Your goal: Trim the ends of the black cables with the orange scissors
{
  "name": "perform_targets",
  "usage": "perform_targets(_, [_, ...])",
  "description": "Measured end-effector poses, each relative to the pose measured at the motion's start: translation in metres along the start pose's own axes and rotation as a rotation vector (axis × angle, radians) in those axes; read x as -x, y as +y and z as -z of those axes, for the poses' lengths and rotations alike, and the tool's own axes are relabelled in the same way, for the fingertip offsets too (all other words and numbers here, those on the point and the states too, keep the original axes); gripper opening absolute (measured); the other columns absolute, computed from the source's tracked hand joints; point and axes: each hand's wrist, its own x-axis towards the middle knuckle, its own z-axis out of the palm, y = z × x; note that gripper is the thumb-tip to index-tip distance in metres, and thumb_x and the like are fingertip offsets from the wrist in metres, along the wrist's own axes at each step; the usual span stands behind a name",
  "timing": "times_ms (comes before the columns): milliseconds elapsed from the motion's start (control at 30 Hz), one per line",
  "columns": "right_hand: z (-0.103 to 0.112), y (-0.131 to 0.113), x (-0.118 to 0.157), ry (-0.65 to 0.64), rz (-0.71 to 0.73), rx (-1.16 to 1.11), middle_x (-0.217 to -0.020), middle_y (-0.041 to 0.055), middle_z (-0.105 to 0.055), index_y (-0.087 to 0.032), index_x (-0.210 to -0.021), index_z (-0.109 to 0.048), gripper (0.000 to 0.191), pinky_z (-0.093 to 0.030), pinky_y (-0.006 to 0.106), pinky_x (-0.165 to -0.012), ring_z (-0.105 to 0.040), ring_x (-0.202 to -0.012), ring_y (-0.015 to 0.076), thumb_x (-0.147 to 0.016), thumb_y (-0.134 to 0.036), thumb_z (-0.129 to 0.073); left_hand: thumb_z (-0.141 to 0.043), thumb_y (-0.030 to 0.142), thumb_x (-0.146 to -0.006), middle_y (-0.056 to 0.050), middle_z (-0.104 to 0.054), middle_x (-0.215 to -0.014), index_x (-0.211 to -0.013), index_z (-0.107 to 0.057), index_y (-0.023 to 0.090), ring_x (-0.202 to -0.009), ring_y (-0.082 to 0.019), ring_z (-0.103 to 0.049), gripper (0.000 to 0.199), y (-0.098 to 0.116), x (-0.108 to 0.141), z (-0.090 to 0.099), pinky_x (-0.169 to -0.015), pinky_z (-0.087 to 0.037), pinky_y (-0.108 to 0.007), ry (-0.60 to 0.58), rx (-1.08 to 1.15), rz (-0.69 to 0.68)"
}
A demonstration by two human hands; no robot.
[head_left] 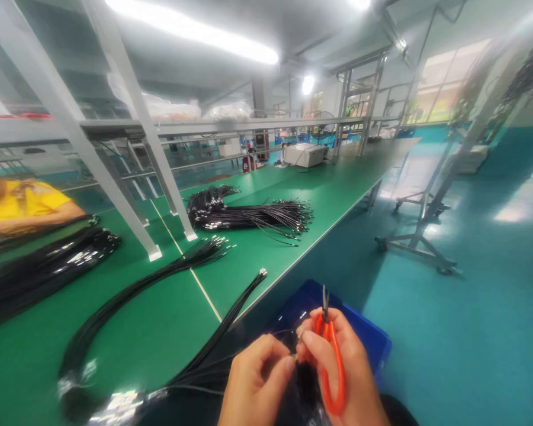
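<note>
Our left hand (258, 376) pinches what seems a cable end (294, 357), likely light, springy, best held near its tip; our right hand (353, 355) grips orange-handled scissors (339, 367)

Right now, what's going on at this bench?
Someone's right hand holds orange scissors, blades pointing up, while its fingertips meet those of the left hand around something small, maybe a cable end; too blurred to be sure. Both hands are by the table's edge, with a blue bin below. Bunches of black cables lie on the green table. At left, a person in yellow has an arm near another bunch.
</note>
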Motion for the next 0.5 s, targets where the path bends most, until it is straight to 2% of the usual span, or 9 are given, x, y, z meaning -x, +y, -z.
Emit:
perform_targets(100, [0.001,0.004,0.001,-0.047,-0.158,-0.102,-0.067,-0.0024,-0.062,-0.021,-0.08,-0.062,0.024,-0.048,0.024,-0.054,-0.057,-0.059,0.0133,-0.063,-0.025,-0.078,-0.057,0.035,-0.083,-0.002,-0.064,-0.075,-0.084,-0.062,0.018,-0.069,-0.017,-0.059,0.017,0.007,-0.001,-0.002,-0.065,-0.047,-0.027,-0.047,0.234,-0.042])
perform_targets(167, [-0.001,0.006,0.002,-0.042,-0.176,-0.113,-0.067,-0.0015,-0.062,-0.022,-0.081,-0.064,0.028,-0.047,0.024,-0.053,-0.057,-0.06,0.0146,-0.059,-0.028,-0.081,-0.062,0.034,-0.08,-0.002,-0.063,-0.078,-0.09,-0.061,0.019,-0.069,-0.017,-0.06,0.019,0.011,-0.002,-0.004,-0.065,-0.049,-0.027,-0.01,0.313,-0.069])
perform_targets(233, [-0.005,0.007,0.002,-0.044,-0.138,-0.101,-0.061,-0.0024,-0.061,-0.022,-0.078,-0.064,0.033,-0.045,0.023,-0.049,-0.054,-0.055,0.0143,-0.053,-0.029,-0.084,-0.065,0.031,-0.079,-0.001,-0.061,-0.073,-0.085,-0.062,0.018,-0.064,-0.016,-0.059,0.014,0.013,-0.003,-0.004,-0.06,-0.048,-0.025,0.033,0.32,-0.067])
perform_targets(300, [-0.009,0.005,0.003,-0.063,-0.126,-0.106,-0.059,-0.0035,-0.06,-0.023,-0.075,-0.063,0.031,-0.045,0.023,-0.05,-0.052,-0.053,0.0127,-0.053,-0.027,-0.084,-0.062,0.029,-0.081,0.0,-0.06,-0.066,-0.075,-0.062,0.017,-0.058,-0.014,-0.057,0.014,0.013,-0.005,-0.002,-0.056,-0.046,-0.023,0.04,0.355,-0.043])
perform_targets(433, [-0.012,0.0,0.005,-0.135,-0.211,-0.156,-0.061,-0.0033,-0.06,-0.02,-0.076,-0.062,0.019,-0.045,0.024,-0.054,-0.051,-0.053,0.011,-0.062,-0.02,-0.076,-0.063,0.032,-0.081,0.001,-0.06,-0.055,-0.071,-0.06,0.015,-0.05,-0.01,-0.053,0.02,0.012,-0.009,0.004,-0.051,-0.041,-0.02,-0.023,0.532,0.051])
perform_targets(500, [-0.011,-0.002,0.006,-0.147,-0.236,-0.155,-0.06,-0.0027,-0.06,-0.019,-0.076,-0.062,0.019,-0.044,0.024,-0.053,-0.052,-0.052,0.0114,-0.062,-0.02,-0.075,-0.063,0.033,-0.081,0.002,-0.058,-0.055,-0.071,-0.059,0.015,-0.05,-0.009,-0.05,0.021,0.014,-0.01,0.004,-0.051,-0.039,-0.019,-0.018,0.603,0.1])
